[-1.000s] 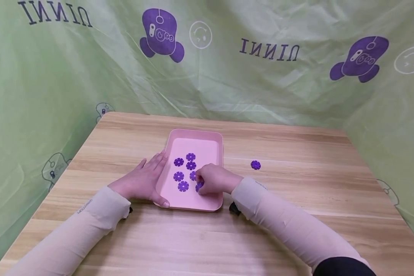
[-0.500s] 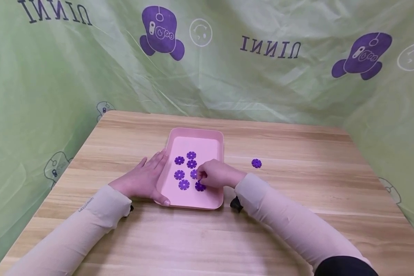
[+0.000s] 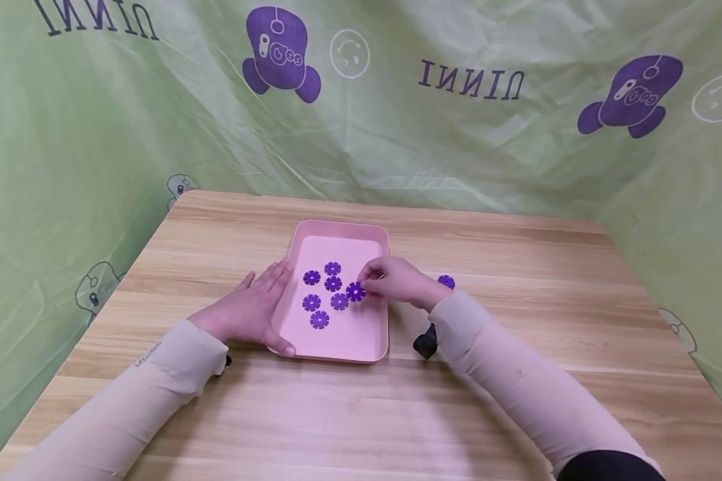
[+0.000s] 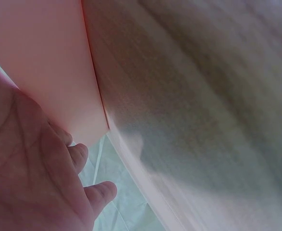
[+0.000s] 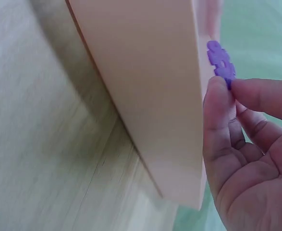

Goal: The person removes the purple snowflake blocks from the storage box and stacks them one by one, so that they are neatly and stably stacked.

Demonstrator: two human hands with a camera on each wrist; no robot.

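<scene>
My right hand (image 3: 397, 279) pinches a purple notched disc (image 3: 355, 292) between thumb and index finger, over the right part of a pink tray (image 3: 337, 344). In the right wrist view the held disc (image 5: 220, 60) rises above the tray's wall, gripped at its edge. Several more purple snowflake discs (image 3: 319, 320) lie flat on the tray floor, left of the held one. My left hand (image 3: 249, 304) rests with fingers spread against the tray's left side, thumb at the near corner. The left wrist view shows its palm (image 4: 35, 163) beside the tray's pink outer wall (image 4: 44, 57).
One more purple disc (image 3: 446, 281) lies on the wooden table (image 3: 517, 267) right of the tray, partly behind my right wrist. A green printed curtain (image 3: 349, 133) surrounds the table's back and sides.
My right hand has lifted a purple disc from the tray's near right area and moved it away from me, up and to the right. The left hand stays put.
</scene>
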